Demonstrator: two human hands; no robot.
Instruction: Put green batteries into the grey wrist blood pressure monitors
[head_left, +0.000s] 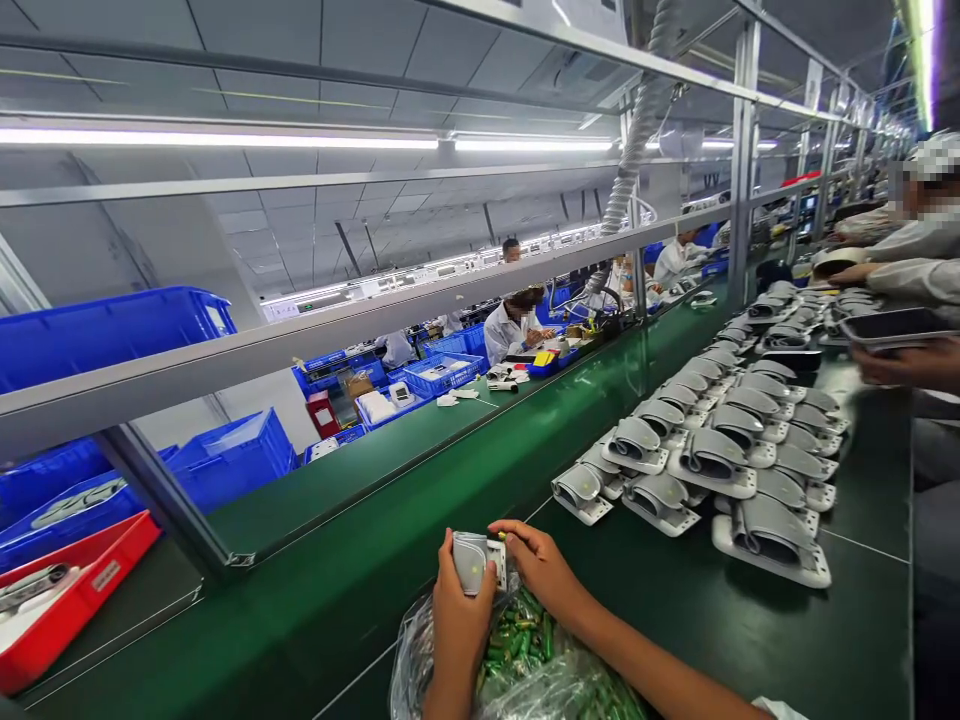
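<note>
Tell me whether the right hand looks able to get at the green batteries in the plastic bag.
Probably yes. The right hand is on the grey-cuffed monitor just above the clear bag of green batteries, with nothing else between, though it would first have to let go of the monitor.

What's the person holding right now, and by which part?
A small white device with a grey cuff, held between both hands: the left hand grips the cuff end from below, and the right hand pinches the white end.
</note>
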